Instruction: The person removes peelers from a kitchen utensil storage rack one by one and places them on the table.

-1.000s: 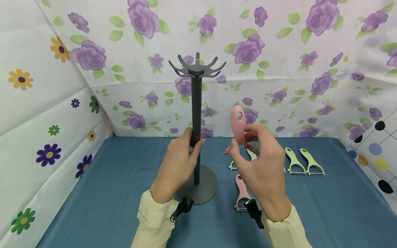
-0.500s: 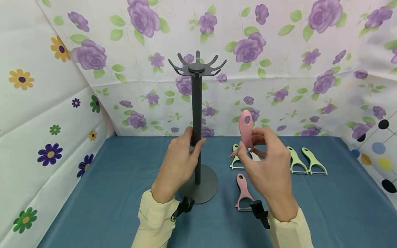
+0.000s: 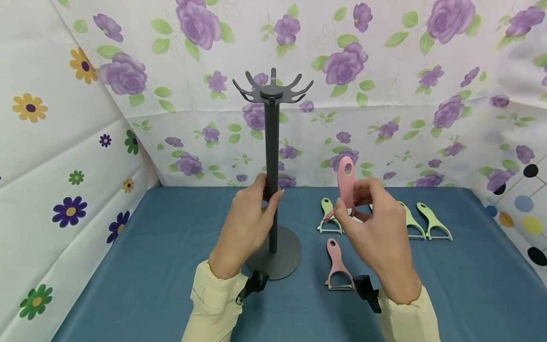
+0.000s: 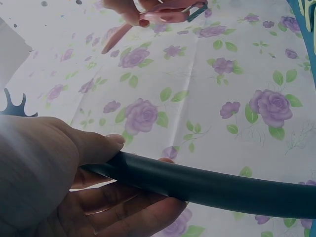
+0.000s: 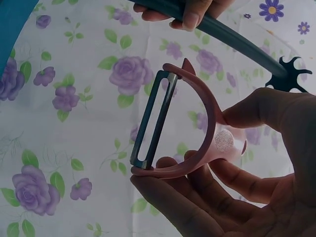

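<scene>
A dark grey stand (image 3: 272,142) rises upright from a round base, with a ring of upturned hooks (image 3: 272,90) at its top. My left hand (image 3: 244,223) grips its pole partway up, thumb on one side and fingers on the other. To the right, my right hand (image 3: 380,232) pinches a pink peeler (image 3: 345,180), holding it in the air with its holed handle end up. The right wrist view shows its metal blade (image 5: 154,121) and thumb and fingers about the pink frame. A second pink peeler (image 3: 336,259) lies on the table below.
Behind the right hand lie light green peelers (image 3: 431,221), (image 3: 326,209) on the blue tablecloth (image 3: 179,266); some are partly hidden by that hand. A flowered cloth (image 3: 205,123) hangs as a backdrop, with another on the left side.
My right hand has moved right and slightly down with the pink peeler, away from the stand. More of the left green peeler shows. My left hand keeps its grip on the pole.
</scene>
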A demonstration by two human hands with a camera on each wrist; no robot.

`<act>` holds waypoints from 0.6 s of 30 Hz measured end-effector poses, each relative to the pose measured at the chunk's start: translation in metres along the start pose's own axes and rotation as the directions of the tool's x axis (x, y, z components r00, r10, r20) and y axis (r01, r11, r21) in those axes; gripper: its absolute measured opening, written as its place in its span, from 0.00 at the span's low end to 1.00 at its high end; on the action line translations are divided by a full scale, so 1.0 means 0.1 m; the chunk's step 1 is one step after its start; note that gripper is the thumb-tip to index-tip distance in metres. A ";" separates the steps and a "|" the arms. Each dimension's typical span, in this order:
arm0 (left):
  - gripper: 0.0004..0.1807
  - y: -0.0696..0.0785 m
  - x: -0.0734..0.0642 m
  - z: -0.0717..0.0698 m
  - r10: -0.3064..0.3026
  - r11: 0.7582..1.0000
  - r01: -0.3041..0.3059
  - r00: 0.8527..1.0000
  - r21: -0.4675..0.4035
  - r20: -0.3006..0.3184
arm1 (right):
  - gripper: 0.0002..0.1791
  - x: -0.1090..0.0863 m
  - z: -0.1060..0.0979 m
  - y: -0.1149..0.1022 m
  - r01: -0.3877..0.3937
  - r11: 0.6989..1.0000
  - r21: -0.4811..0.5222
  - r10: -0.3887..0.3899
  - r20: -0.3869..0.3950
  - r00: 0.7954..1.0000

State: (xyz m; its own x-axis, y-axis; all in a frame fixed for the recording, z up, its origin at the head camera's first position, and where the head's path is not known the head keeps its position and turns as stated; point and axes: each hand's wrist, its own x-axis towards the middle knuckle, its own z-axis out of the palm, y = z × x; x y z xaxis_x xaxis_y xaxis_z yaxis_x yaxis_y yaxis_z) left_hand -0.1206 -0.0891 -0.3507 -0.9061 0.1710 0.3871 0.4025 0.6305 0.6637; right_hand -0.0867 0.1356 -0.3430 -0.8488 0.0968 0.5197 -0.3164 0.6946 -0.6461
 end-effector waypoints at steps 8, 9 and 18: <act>0.11 0.01 0.00 -0.01 0.008 1.000 -0.008 1.000 -0.001 -0.006 | 0.13 0.02 -0.02 0.06 -0.013 0.999 -0.038 0.015 0.049 0.999; 0.11 0.01 0.00 -0.01 0.008 1.000 -0.008 1.000 -0.002 -0.007 | 0.13 0.03 -0.02 0.07 -0.016 0.999 -0.050 0.018 0.056 0.998; 0.11 0.01 -0.01 -0.01 0.010 1.000 -0.010 1.000 0.001 -0.005 | 0.14 0.05 -0.08 0.16 -0.057 0.992 -0.115 0.068 0.093 0.993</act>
State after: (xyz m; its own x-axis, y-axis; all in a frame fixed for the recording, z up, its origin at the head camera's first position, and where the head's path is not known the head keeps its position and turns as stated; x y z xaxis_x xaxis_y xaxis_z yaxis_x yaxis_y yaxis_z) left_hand -0.1192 -0.0890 -0.3497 -0.9012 0.1736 0.3971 0.4117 0.6293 0.6592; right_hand -0.0928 0.1527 -0.3467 -0.9041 0.0766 0.4205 -0.2172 0.7650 -0.6063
